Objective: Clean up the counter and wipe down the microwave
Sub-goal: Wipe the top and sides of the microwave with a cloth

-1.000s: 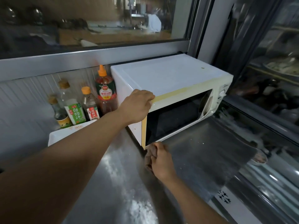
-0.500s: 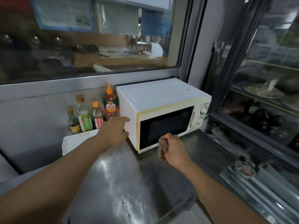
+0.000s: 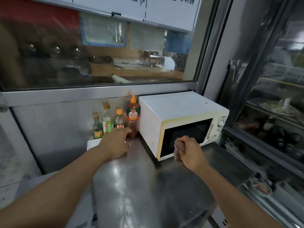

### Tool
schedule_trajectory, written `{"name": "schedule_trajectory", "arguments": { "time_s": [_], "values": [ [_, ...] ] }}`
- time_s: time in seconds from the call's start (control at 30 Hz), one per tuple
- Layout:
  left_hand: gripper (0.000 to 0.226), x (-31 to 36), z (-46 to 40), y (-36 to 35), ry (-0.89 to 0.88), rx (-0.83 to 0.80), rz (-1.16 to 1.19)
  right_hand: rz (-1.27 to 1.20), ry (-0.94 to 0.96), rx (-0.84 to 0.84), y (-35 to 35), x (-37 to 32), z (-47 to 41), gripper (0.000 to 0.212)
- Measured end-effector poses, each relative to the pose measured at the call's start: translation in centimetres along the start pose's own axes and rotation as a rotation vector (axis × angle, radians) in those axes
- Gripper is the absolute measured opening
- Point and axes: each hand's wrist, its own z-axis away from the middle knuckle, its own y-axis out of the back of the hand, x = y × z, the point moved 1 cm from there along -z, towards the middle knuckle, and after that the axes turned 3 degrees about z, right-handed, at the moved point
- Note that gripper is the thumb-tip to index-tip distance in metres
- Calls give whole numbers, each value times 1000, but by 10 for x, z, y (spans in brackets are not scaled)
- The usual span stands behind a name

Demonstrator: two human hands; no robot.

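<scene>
A white microwave (image 3: pixel 177 111) with a yellowed door frame and dark window stands at the back right of the steel counter (image 3: pixel 139 181). My right hand (image 3: pixel 189 152) hovers before the door's lower left corner and grips a bunched brownish cloth (image 3: pixel 178 150). My left hand (image 3: pixel 115 143) reaches over the counter toward the tall red sauce bottle (image 3: pixel 133 119) beside the microwave's left side, fingers extended, their tips at the bottle's base. Whether they touch it I cannot tell.
Three smaller condiment bottles (image 3: pixel 107 122) stand against the back wall left of the red one. A white tray (image 3: pixel 93 143) lies under my left wrist. A glass display case (image 3: pixel 271 129) borders the counter on the right, with a small metal bowl (image 3: pixel 261 188) below.
My left hand left the microwave's top corner, dropped along its left side and reached toward the bottles. My right hand with the cloth stayed near the door's lower corner. The view pulled back.
</scene>
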Motion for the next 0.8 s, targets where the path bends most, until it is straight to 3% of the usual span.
{"name": "schedule_trajectory", "arguments": {
  "time_s": [0.13,0.23,0.37,0.5,0.63,0.8],
  "values": [
    [53,-42,-15,9,-78,-47,-13,-3,-3,8,-17,-40,-5,20],
    [53,-68,-33,22,-176,-56,-14,72,0,122,-27,-75,-11,34],
    [42,-92,-53,43,-331,-62,18,108,-55,205,-33,-113,-12,18],
    [32,-107,-69,54,-405,-77,62,37,-116,248,-33,-133,-14,17],
    [41,-115,-89,48,-414,-117,84,-110,-203,278,-31,-141,-17,14],
    [54,-113,-114,35,-455,-149,59,-270,-231,296,-36,-131,-32,44]
  ]
}}
